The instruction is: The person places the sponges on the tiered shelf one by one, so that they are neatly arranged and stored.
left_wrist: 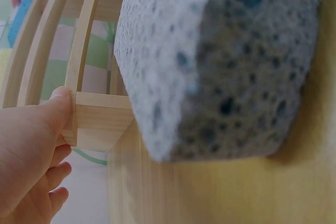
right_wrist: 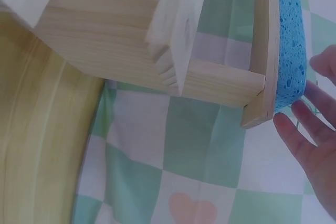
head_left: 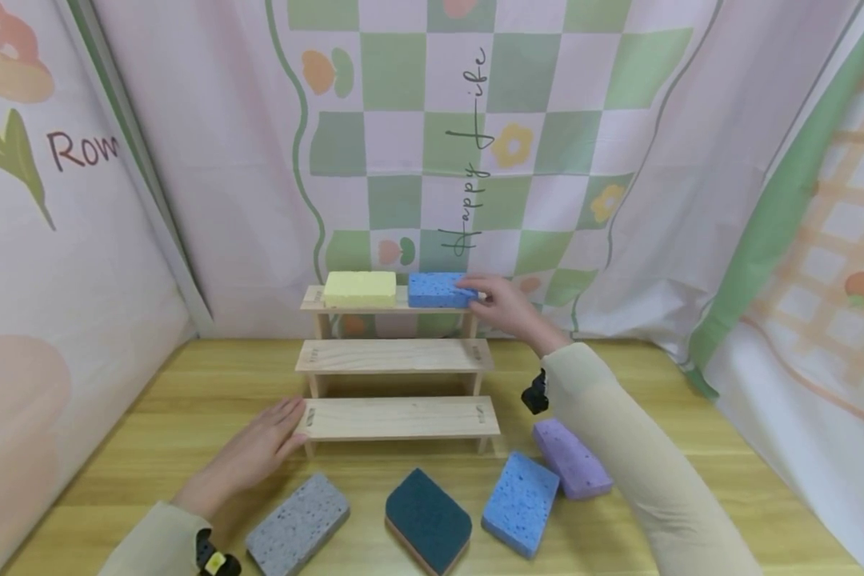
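Observation:
A three-tier wooden shelf (head_left: 396, 356) stands on the wooden table. On its top tier a pale yellow sponge (head_left: 360, 290) lies to the left of a blue sponge (head_left: 435, 290). My right hand (head_left: 504, 308) is at that blue sponge's right end, its fingers extended; in the right wrist view the thumb stands a little off the sponge. My left hand (head_left: 255, 444) rests against the left end of the lowest tier, thumb at the front corner (left_wrist: 79, 98), other fingers loose beside it. Part of the right palm lies outside the right wrist view.
Along the table's front lie a grey sponge (head_left: 298, 524), a dark green scouring sponge (head_left: 428, 516), another blue sponge (head_left: 522, 504) and a purple sponge (head_left: 572, 458) beside the right sleeve. Patterned cloth (head_left: 396, 144) hangs behind the shelf and at both sides.

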`<state>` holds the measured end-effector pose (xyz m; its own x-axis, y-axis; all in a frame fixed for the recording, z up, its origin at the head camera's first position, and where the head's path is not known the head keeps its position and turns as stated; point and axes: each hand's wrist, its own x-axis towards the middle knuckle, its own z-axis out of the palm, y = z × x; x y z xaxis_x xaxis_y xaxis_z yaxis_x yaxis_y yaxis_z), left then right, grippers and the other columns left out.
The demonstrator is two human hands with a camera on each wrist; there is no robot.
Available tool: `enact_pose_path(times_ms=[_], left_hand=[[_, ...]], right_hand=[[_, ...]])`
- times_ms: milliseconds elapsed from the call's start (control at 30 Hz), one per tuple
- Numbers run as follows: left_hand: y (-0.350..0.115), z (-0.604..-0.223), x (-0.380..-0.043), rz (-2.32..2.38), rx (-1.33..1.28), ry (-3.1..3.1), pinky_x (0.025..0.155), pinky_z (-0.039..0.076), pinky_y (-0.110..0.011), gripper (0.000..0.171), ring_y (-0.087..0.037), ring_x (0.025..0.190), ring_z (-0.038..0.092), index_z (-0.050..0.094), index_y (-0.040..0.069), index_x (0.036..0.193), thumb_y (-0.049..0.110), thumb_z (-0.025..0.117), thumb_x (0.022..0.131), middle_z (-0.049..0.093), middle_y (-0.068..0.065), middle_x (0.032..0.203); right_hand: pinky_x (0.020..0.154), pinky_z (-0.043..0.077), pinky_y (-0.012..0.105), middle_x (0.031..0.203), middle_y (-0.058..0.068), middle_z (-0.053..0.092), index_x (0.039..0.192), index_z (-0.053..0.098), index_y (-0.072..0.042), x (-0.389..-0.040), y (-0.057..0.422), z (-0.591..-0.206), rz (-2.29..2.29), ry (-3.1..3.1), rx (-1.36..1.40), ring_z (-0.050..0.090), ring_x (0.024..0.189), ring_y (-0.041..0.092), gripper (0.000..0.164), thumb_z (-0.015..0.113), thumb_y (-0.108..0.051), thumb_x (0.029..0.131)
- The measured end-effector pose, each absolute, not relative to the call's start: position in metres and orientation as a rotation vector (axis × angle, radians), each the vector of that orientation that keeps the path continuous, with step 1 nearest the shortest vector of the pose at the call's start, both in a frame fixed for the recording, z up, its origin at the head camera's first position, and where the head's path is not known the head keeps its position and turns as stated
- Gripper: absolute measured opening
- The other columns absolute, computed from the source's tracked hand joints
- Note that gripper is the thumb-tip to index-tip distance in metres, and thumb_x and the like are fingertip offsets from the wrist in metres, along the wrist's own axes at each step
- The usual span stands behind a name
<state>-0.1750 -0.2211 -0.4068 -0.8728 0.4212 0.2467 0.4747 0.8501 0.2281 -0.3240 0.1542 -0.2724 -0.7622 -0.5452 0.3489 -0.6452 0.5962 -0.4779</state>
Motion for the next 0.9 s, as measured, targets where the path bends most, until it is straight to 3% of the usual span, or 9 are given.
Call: enact_pose_path(times_ms=[400, 900], left_hand=[[-0.22, -0.404, -0.173, -0.432, -0.692, -2.837, 0.103, 0.026, -0.053, 0.052, -0.043, 0.125, 0.033, 0.039, -0.013, 0.132, 0.023, 0.05, 0.096, 0.037, -0.028, 0.137], [-0.221, -0.407, -0.175, -0.417, -0.694, -2.834, 0.104, 0.026, -0.052, 0.052, -0.042, 0.126, 0.033, 0.039, -0.012, 0.132, 0.023, 0.05, 0.096, 0.037, -0.027, 0.137]], right_hand=[[0.093, 0.04, 0.054, 0.134, 0.022, 0.044, 0.128, 0.05, 0.003, -0.307, 0.176, -0.281, 0.968, -2.509, 1.086, 0.04, 0.121, 0.036, 0.041, 0.06, -0.004, 0.089], [0.088, 0.045, 0.051, 0.132, 0.02, 0.046, 0.129, 0.05, 0.001, -0.278, 0.202, -0.296, 0.924, -2.492, 1.028, 0.042, 0.12, 0.035, 0.047, 0.065, -0.006, 0.085]])
